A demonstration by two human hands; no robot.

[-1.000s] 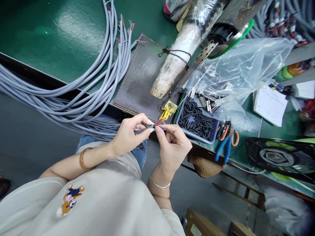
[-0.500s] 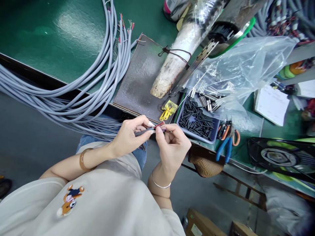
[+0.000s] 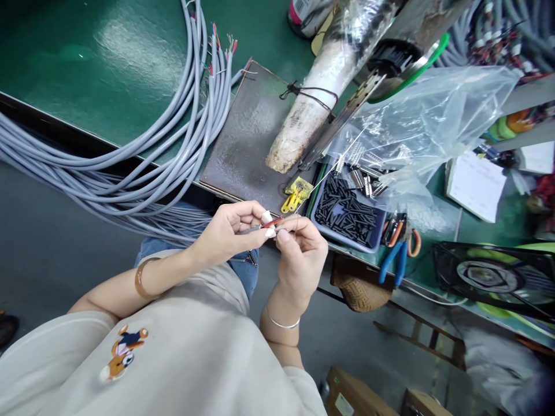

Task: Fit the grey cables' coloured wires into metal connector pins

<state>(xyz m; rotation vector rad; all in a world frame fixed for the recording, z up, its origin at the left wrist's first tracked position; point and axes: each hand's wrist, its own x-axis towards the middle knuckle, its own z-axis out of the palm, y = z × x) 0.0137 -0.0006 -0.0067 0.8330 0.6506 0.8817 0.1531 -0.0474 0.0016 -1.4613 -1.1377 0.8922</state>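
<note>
My left hand (image 3: 236, 231) pinches the end of a grey cable (image 3: 250, 229) between thumb and fingers. Red wires (image 3: 272, 222) stick out of that end toward the right. Close against it, my right hand (image 3: 301, 248) is closed, thumb and forefinger pinching the thin wires at the cable's tip. White coverings show on the left hand's fingertips. Just beyond the hands, a yellow clip-like tool (image 3: 293, 199) lies on a dark metal plate (image 3: 236, 150). To the right stands a blue bin (image 3: 318, 216) of short black tubes (image 3: 347, 214).
A thick bundle of grey cables (image 3: 173, 127) hangs over the bench edge at left. A plastic-wrapped pole (image 3: 299, 124) slants above the plate. Pliers with blue handles (image 3: 394, 260), a clear bag (image 3: 416, 121), a paper pad (image 3: 476, 185) and a black fan (image 3: 494, 277) are at right.
My right hand has shifted slightly left and its fingers have changed position at the wires. The red wires now lie straighter beside my left fingertips.
</note>
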